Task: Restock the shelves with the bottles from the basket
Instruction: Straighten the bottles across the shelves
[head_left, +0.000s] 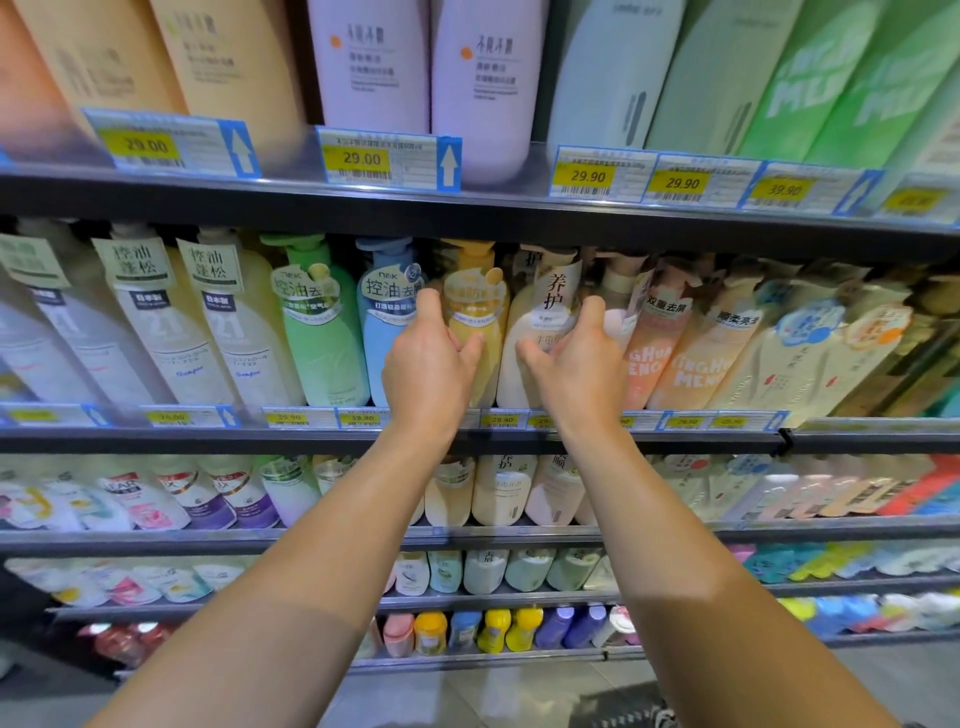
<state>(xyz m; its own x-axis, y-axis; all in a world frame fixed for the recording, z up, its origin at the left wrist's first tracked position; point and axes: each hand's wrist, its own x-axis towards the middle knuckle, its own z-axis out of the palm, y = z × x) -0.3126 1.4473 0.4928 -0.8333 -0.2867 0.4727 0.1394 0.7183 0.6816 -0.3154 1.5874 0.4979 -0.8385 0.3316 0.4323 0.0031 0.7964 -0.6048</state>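
Dark metal shelving (467, 210) ran the full width behind the hands, tier upon tier, the boards tilting away at the edges (the wide lens bent them). Yellow price tags (358, 158) in blue holders lined the rail above the hands, and a second row of tags (288, 417) sat along the rail level with the wrists. Below the forearms a strip of grey tiled floor (457, 696) showed. Even, bright store light fell across it all.

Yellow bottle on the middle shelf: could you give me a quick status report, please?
Left hand gripping yellow bottle, upright in its row. Right hand gripping cream bottle beside it. Neighbours packed close; shelf edge below wrists.
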